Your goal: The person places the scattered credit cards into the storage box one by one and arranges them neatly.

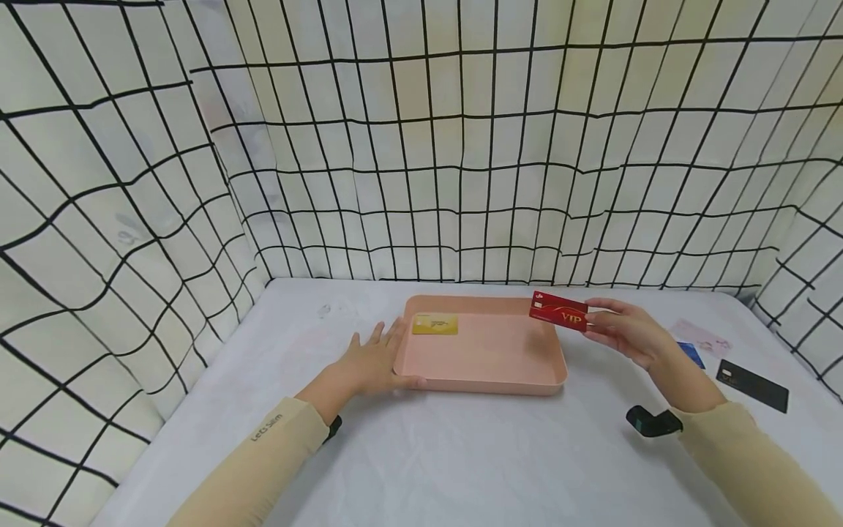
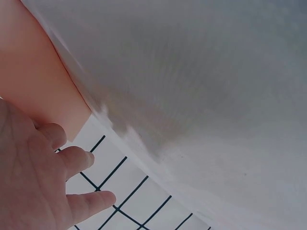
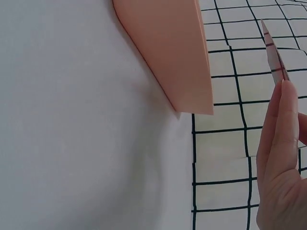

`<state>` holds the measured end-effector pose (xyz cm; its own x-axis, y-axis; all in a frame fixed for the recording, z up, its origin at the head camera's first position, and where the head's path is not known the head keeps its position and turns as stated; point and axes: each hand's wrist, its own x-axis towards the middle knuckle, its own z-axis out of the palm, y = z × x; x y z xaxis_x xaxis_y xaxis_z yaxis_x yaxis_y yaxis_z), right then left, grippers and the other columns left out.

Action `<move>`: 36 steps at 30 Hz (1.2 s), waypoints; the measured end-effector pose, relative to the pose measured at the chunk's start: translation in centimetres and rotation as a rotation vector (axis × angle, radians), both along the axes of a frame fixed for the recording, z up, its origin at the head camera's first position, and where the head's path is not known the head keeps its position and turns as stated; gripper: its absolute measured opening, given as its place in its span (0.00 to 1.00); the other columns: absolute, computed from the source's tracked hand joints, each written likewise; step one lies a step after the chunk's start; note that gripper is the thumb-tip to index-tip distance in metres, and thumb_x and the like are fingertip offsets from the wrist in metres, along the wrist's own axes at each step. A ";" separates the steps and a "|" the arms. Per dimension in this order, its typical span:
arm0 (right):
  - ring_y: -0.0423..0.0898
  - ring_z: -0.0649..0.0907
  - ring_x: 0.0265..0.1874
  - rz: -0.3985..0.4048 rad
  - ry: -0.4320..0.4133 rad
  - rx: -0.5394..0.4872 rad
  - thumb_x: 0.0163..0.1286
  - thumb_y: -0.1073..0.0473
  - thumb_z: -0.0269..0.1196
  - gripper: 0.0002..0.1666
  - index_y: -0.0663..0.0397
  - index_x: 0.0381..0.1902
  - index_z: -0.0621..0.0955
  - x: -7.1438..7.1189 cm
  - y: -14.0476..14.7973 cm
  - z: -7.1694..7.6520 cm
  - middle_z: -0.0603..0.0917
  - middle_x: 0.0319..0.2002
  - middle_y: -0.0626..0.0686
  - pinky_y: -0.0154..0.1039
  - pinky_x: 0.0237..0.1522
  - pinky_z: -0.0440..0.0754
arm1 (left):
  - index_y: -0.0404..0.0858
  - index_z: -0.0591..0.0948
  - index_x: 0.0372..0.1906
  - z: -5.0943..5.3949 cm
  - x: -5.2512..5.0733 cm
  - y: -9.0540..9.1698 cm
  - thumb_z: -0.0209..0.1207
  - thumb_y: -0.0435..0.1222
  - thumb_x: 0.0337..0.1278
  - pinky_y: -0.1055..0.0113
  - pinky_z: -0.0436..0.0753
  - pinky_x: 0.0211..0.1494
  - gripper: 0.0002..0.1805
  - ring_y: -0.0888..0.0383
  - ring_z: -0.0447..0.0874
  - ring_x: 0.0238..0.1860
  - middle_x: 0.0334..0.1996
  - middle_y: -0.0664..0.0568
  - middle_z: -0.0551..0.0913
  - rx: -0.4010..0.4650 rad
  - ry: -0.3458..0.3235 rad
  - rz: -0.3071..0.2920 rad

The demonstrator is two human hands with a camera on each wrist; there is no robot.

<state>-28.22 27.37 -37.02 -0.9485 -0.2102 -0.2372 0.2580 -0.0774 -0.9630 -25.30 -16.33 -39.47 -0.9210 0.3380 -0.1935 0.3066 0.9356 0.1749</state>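
Pinching red card (image 1: 558,311) (raised), near tray rim (image 1: 558,359)

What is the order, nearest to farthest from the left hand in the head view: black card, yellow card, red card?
1. Yellow card, inside the tray, left side
2. Red card, in the right hand
3. Black card, on the table, rightmost

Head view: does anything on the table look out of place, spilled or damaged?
A blotchy pink patch behind the blue card stands out against the white tabletop, as does a fainter smudge left of the pink tray. Stains or prints, I cannot tell. The tray and red card show no visible damage.
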 end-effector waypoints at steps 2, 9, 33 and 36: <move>0.41 0.87 0.42 0.015 0.002 0.013 0.79 0.61 0.59 0.37 0.62 0.77 0.57 0.1 -0.5 -0.1 0.51 0.76 0.69 0.42 0.54 0.83 | 0.34 0.41 0.83 0.0 0.0 -0.1 0.56 0.73 0.56 0.28 0.46 0.74 0.67 0.37 0.41 0.81 0.83 0.43 0.44 0.000 0.001 0.001; 0.40 0.87 0.42 0.044 -0.004 0.052 0.79 0.62 0.58 0.36 0.65 0.77 0.57 0.1 -2.3 -0.4 0.53 0.76 0.71 0.42 0.54 0.82 | 0.34 0.41 0.83 0.0 0.1 -0.1 0.57 0.74 0.56 0.29 0.45 0.74 0.68 0.37 0.41 0.81 0.83 0.44 0.44 0.009 -0.004 0.002; 0.42 0.87 0.40 0.120 0.024 0.061 0.79 0.62 0.59 0.29 0.66 0.71 0.65 0.1 -7.0 -0.7 0.65 0.67 0.65 0.39 0.49 0.85 | 0.34 0.43 0.83 0.3 0.3 0.1 0.55 0.74 0.56 0.29 0.45 0.74 0.67 0.37 0.40 0.81 0.83 0.44 0.45 -0.017 0.014 -0.001; 0.43 0.86 0.41 0.129 0.026 0.056 0.79 0.63 0.59 0.27 0.66 0.70 0.66 0.2 -7.6 -1.0 0.67 0.64 0.63 0.39 0.48 0.86 | 0.34 0.42 0.83 0.1 0.2 0.1 0.54 0.74 0.57 0.29 0.45 0.74 0.66 0.38 0.40 0.81 0.83 0.44 0.45 -0.032 0.019 -0.002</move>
